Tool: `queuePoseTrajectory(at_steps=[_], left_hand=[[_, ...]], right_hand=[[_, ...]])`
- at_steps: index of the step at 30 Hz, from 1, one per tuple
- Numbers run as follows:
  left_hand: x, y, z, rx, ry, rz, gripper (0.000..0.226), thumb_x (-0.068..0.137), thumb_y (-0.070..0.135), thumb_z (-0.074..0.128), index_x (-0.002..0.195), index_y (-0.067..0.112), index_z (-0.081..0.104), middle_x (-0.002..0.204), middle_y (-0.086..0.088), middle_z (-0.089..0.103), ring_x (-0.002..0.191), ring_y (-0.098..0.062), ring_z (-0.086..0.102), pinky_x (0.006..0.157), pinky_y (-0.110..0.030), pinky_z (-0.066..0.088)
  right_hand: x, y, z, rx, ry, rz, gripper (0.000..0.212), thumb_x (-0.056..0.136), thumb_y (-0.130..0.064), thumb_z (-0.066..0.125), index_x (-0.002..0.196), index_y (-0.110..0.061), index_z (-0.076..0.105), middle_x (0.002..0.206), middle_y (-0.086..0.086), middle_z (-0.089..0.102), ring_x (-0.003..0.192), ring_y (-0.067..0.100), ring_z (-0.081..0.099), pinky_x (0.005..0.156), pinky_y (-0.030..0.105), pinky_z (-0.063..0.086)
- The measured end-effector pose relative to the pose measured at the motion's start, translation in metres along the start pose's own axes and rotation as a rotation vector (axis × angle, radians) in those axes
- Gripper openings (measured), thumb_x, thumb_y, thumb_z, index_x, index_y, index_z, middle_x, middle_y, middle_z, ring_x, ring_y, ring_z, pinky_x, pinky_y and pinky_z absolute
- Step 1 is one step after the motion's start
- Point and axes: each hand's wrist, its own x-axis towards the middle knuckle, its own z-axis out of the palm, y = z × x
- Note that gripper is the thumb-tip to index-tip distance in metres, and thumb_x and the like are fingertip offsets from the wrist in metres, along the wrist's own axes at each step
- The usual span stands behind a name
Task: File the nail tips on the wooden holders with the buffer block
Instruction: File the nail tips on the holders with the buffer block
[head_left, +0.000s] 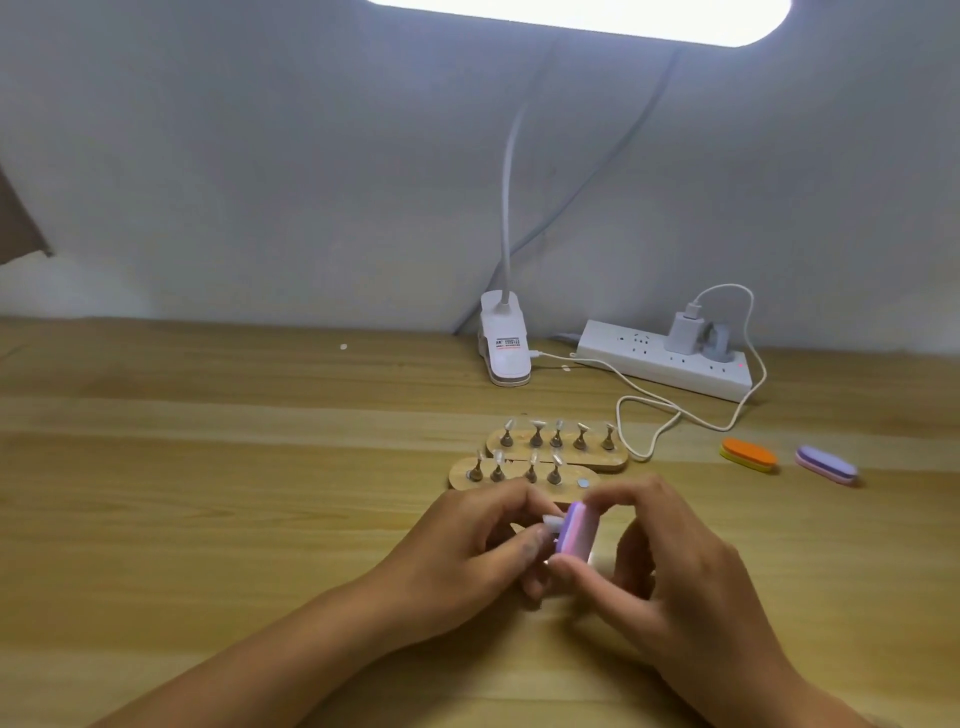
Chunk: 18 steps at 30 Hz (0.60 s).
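Pinching a pale nail tip (552, 521) between thumb and fingertips, the left hand (467, 556) sets it against the long edge of the purple-and-pink buffer block (574, 532). The right hand (675, 566) grips the block by its ends, thumb below and fingers curled over the top. Both things sit between the two hands, just above the table (208, 519).

The tip looks thin, light and slick, so it will likely flex or flick away under pressure. A hold close to its base seems wisest, though I cannot tell whether a stand is still under it. The block looks like light foam that yields slightly and is easy to steady by its ends.

Just beyond the hands lies the near wooden holder (460, 480), with four tips standing and one bare spot. Behind it the far wooden holder (618, 460) carries five. Well off to the right of the right hand lie an orange block (748, 454) and a purple block (826, 464).
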Motion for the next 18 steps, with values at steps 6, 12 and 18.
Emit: queuePoseTrajectory(at_steps=[6, 12, 18], left_hand=[[0.0004, 0.0018, -0.0012, 0.079, 0.013, 0.008, 0.008, 0.098, 0.008, 0.058, 0.099, 0.012, 0.065, 0.072, 0.017, 0.066, 0.053, -0.006, 0.059, 0.053, -0.017, 0.042], [-0.0003, 0.0040, -0.0028, 0.107, 0.007, 0.035, 0.011, 0.098, 0.010, 0.059, 0.098, 0.020, 0.065, 0.063, 0.030, 0.062, 0.042, 0.004, 0.051, 0.045, -0.009, 0.035], [0.0008, 0.0003, -0.0042, 0.072, 0.026, 0.044, 0.010, 0.096, 0.018, 0.062, 0.095, 0.026, 0.069, 0.072, 0.025, 0.064, 0.047, -0.002, 0.037, 0.048, -0.014, 0.029]], right_hand=[[0.0000, 0.0004, -0.0009, 0.083, 0.026, 0.049, 0.036, 0.075, -0.055, 0.075, 0.096, -0.032, 0.059, 0.086, -0.014, 0.058, 0.049, 0.005, 0.052, 0.044, 0.030, 0.048], [-0.0010, -0.0023, 0.0029, 0.112, 0.003, -0.034, 0.037, 0.074, -0.055, 0.070, 0.095, -0.025, 0.066, 0.098, -0.016, 0.059, 0.045, 0.004, 0.049, 0.041, 0.027, 0.045], [0.0008, 0.0010, 0.0017, 0.132, 0.027, 0.001, 0.037, 0.075, -0.056, 0.069, 0.097, -0.026, 0.065, 0.095, -0.019, 0.060, 0.046, 0.005, 0.051, 0.043, 0.027, 0.045]])
